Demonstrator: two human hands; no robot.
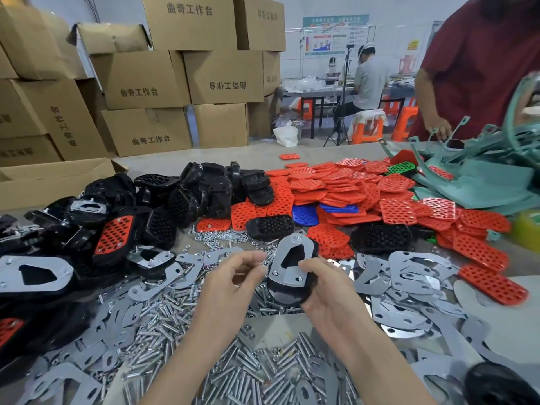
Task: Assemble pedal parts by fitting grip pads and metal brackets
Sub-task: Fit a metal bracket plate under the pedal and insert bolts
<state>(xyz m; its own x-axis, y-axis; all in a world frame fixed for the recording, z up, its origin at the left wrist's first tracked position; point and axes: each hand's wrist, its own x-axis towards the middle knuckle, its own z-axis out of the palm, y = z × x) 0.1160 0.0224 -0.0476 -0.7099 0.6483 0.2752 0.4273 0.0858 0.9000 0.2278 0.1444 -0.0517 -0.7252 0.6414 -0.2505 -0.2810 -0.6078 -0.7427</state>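
My right hand (321, 290) grips a black pedal body (287, 290) from below and the right, its thumb across the metal bracket (287, 258) that lies on the pedal's upturned face. My left hand (233, 276) is just left of the pedal, with thumb and fingertips pinched together near the bracket's left edge on what looks like a small nut. Red perforated grip pads (350, 185) are heaped at the back right. Loose metal brackets (409, 276) lie to the right of my hands.
Black pedal bodies (204, 188), some with brackets or red pads, pile at the left. Steel bolts (239, 372) and nuts cover the near table. Teal plastic parts (473, 173) lie far right beside another person's hand (438, 128). Cardboard boxes (146, 80) stand behind.
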